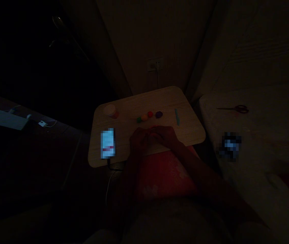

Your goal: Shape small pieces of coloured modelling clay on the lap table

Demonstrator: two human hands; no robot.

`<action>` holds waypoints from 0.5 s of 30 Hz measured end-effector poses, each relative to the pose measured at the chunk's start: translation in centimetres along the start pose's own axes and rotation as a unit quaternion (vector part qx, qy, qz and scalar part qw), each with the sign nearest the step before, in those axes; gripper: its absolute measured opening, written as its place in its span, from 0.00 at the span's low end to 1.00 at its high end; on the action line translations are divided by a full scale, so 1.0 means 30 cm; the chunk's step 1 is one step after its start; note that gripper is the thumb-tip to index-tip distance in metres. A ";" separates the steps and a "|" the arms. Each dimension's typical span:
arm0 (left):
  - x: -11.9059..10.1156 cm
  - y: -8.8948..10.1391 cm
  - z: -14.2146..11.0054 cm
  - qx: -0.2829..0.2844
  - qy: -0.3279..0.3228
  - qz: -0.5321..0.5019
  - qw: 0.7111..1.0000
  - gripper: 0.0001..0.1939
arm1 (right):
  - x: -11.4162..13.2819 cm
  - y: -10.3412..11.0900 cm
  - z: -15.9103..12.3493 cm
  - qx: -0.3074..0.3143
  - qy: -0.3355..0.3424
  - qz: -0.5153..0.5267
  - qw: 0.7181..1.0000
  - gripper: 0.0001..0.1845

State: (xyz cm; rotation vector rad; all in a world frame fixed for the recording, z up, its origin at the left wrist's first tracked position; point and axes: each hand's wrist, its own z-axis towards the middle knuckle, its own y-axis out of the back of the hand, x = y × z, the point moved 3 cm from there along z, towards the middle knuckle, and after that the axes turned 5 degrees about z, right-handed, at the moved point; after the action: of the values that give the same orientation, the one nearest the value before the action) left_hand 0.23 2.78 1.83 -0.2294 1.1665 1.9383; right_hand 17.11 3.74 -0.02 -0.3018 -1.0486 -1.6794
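Note:
Both hands meet over the near edge of a small wooden table, in dim light. My left hand (138, 139) has its fingers curled inward, touching those of my right hand (165, 135), which are bent too. A reddish patch shows between the fingertips, but what they hold I cannot make out. Just beyond them lie small lumps that look like modelling clay: a green ball (138, 120), an orange ball (144, 117), a red ball (150, 114) and a purple lump (159, 114). A teal strip (177, 117) lies to their right.
The table (124, 130) also bears a lidded tub (111, 111) and a lit, blurred phone (108, 143) with a cable. Scissors (236, 108) and a blurred dark device (230, 146) lie on a pale surface at right. A wall socket (155, 64) is behind the table.

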 end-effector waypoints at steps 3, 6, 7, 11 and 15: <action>0.001 0.008 0.008 -0.037 0.020 -0.010 0.999 0.10 | 0.011 0.017 0.004 -0.024 -0.017 0.000 1.000 0.17; 0.015 0.005 0.008 -0.046 0.056 -0.017 0.997 0.10 | 0.012 0.023 0.005 -0.038 -0.024 -0.003 0.999 0.17; 0.021 0.003 0.005 -0.051 0.072 -0.023 0.996 0.09 | 0.012 0.023 0.005 -0.040 -0.024 -0.001 0.999 0.17; 0.042 -0.003 -0.006 -0.082 0.149 -0.056 0.984 0.08 | 0.015 0.024 0.009 -0.040 -0.031 0.005 0.999 0.17; 0.048 -0.006 -0.009 -0.078 0.188 -0.074 0.976 0.08 | 0.021 0.029 0.012 -0.042 -0.028 0.002 0.999 0.18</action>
State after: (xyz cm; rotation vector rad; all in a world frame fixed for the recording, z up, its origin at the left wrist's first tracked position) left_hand -0.61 3.40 0.80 -0.7726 1.1951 1.9039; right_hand 17.50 3.56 1.02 -0.4070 -1.0192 -1.7222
